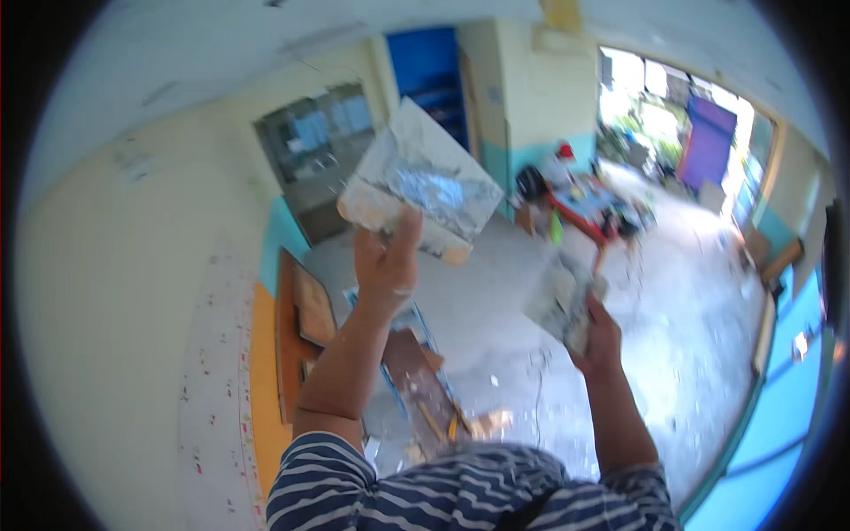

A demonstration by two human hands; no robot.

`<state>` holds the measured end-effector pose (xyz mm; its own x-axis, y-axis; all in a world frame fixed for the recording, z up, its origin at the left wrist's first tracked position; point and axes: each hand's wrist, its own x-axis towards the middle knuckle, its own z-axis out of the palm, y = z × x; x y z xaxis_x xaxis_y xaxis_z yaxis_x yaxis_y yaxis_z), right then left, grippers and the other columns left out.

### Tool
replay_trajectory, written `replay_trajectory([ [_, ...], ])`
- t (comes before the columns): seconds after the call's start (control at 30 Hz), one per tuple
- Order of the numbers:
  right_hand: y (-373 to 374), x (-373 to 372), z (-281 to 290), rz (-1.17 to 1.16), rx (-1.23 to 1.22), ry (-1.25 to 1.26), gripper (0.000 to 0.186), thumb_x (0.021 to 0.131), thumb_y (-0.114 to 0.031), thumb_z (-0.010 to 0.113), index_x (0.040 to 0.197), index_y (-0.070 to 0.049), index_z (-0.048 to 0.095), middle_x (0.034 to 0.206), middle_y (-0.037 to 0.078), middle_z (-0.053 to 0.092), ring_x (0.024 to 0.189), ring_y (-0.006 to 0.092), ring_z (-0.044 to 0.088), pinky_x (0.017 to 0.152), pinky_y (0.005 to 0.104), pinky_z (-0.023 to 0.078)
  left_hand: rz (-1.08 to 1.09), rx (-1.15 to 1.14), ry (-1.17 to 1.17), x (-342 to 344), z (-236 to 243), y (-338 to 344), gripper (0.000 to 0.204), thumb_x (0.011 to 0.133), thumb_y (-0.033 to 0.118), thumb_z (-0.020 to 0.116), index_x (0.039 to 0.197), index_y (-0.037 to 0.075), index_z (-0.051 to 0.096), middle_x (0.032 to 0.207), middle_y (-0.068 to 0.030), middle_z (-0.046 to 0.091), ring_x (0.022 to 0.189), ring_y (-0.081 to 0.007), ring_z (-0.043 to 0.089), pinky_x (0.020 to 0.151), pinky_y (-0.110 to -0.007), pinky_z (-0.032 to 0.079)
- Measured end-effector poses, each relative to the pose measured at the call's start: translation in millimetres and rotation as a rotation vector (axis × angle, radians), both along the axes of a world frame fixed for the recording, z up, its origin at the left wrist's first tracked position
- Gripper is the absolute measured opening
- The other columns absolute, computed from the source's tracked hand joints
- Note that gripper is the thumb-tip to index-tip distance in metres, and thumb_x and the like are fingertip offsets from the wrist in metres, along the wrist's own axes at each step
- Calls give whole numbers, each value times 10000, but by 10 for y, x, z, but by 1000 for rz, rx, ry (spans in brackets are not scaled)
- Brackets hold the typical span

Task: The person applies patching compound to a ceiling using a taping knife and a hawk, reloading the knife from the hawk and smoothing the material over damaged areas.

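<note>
My left hand (385, 274) grips the underside of a square, putty-smeared board (447, 186), raised high in front of me and tilted, with a shiny patch in its middle and pale orange-tan corners along its lower edge. My right hand (600, 341) is lower and to the right, closed around a flat rectangular scraper (553, 301) with a lump of pale putty on its blade. The board and the scraper are apart. The scraper's handle is mostly hidden by my fingers.
A pale wall (133, 310) runs along my left, with wooden boards (416, 389) on the floor below. A red-framed low platform (593, 226) piled with items stands ahead, near a bright opening (646, 97). Blue panels (779, 425) line the right side.
</note>
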<state>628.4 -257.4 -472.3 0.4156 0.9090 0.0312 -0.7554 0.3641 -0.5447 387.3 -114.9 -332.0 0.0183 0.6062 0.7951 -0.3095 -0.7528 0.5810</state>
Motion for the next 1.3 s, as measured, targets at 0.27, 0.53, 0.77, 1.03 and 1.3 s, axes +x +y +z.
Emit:
replay_trajectory([
  [0.27,-227,-64,-106,-134,-137,57,387,974,-244,444,1246,30,448,1128,151,592,1000,266,620,870,398,522,-132,110,629,472,-1522,-587,355,817,62,614,1159,-6,545,1109,-170,605,988,-287,605,888,-335,458],
  [0.53,-174,18,-191,-267,-240,-30,399,974,-241,444,1270,24,411,1163,158,561,998,279,617,870,431,523,-164,324,712,580,-1725,-337,608,642,-85,600,1227,61,522,1193,-140,579,1049,-322,565,895,-374,474],
  [0.77,-117,56,-56,-221,-94,-45,435,977,-256,445,1312,13,381,1205,137,532,1085,271,569,941,428,474,-75,72,812,570,-2372,65,374,802,35,583,1173,25,539,1093,-169,606,925,-332,607,851,-371,487],
  [1.03,-31,68,-463,-735,-75,-429,460,990,-243,416,1390,-63,277,1326,118,419,1200,260,456,996,377,394,-1259,-1603,-222,459,-2432,-221,352,841,200,503,1087,-46,560,972,-178,656,888,-290,660,820,-388,539],
  [1.3,85,88,-276,-743,508,-1650,320,901,-123,492,1184,-48,362,1210,245,533,975,315,537,804,430,414,-1637,-1453,-609,677,-2138,-310,439,845,207,502,1173,-85,508,1122,-237,611,1009,-321,631,963,-414,468],
])
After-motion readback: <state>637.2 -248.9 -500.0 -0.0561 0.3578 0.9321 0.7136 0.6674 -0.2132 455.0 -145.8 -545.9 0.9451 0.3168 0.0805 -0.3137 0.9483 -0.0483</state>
